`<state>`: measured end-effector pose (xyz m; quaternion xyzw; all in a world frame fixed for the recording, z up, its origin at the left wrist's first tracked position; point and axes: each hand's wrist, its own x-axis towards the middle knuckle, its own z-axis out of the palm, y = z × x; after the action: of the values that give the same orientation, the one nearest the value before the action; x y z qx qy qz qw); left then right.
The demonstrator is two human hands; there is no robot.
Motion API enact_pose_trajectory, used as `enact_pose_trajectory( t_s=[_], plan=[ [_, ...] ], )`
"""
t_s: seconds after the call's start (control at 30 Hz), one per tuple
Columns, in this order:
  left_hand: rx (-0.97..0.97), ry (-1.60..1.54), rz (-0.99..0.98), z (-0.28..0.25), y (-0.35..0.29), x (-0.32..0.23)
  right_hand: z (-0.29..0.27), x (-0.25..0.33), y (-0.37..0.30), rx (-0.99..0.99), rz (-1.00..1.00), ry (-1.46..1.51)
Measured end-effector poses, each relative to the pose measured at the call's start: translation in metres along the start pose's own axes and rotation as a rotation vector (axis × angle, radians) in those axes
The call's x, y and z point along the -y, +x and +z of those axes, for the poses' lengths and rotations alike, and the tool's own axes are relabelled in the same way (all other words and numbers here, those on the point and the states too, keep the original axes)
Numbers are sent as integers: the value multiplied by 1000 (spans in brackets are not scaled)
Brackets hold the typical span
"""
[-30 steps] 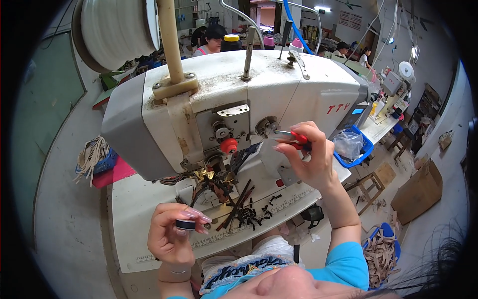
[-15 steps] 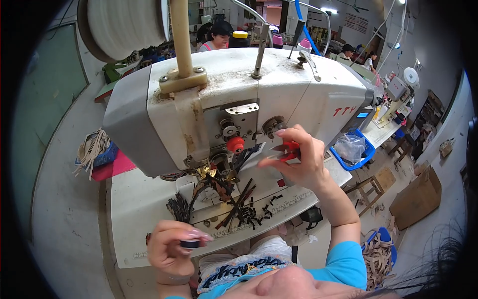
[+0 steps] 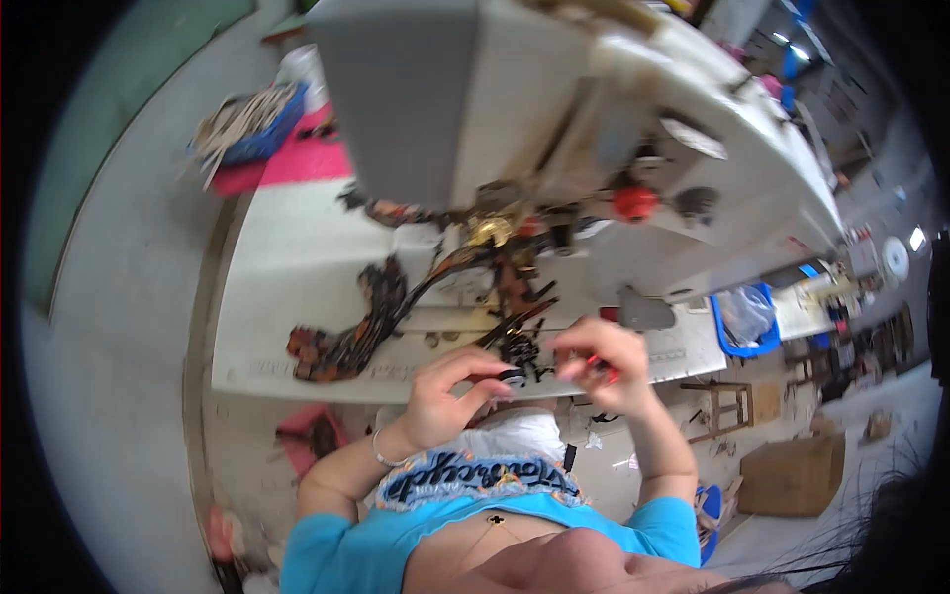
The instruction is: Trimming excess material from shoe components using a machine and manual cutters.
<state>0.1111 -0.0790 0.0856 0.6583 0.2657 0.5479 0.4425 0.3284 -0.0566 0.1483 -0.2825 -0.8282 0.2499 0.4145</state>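
My left hand (image 3: pixel 445 394), its fingers pinched together, holds a small dark round bobbin (image 3: pixel 512 377) just over the table's front edge. Close beside it, my right hand (image 3: pixel 612 361) is closed round red-handled thread snips (image 3: pixel 600 369), their blades mostly hidden by the fingers and blur. Between and behind my hands lies a pile of short black strip pieces (image 3: pixel 520 346). A long bundle of dark brown and black strips (image 3: pixel 371 307) trails over the table to the left, toward the gold-coloured parts (image 3: pixel 489 230) under the sewing machine (image 3: pixel 396 109).
The white table (image 3: pixel 267 287) carries a ruler strip along its front edge. A red knob (image 3: pixel 634 204) sticks out of the machine. A blue basket with a plastic bag (image 3: pixel 744 315) stands at the right, a blue basket of pale strips (image 3: pixel 247 124) at the far left. A cardboard box (image 3: pixel 792 475) sits on the floor.
My right hand has come down from the machine with the snips. My left hand has moved right with the bobbin, so both hands are close together. The view has tilted downward.
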Motion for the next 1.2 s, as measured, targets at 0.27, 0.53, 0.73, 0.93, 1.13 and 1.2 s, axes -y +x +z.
enact_pose_trajectory(
  t_s=[0.27,0.53,0.73,0.93,1.13,1.2],
  plan=[
    [-37,-8,-71,-2,-42,31,107,-32,-73,-217,395,669],
    [-136,527,-385,-22,-52,68,106,-41,-68,-371,714,966],
    [-309,1023,-250,-36,-29,87,99,-33,-45,-355,792,1068],
    [-320,951,-159,-44,-37,103,107,-37,-42,-380,753,1072],
    [-225,406,-110,-26,-29,39,105,-29,-29,-310,788,809],
    [-202,398,-75,-21,-17,20,108,-25,-23,-363,589,485]
  ],
)
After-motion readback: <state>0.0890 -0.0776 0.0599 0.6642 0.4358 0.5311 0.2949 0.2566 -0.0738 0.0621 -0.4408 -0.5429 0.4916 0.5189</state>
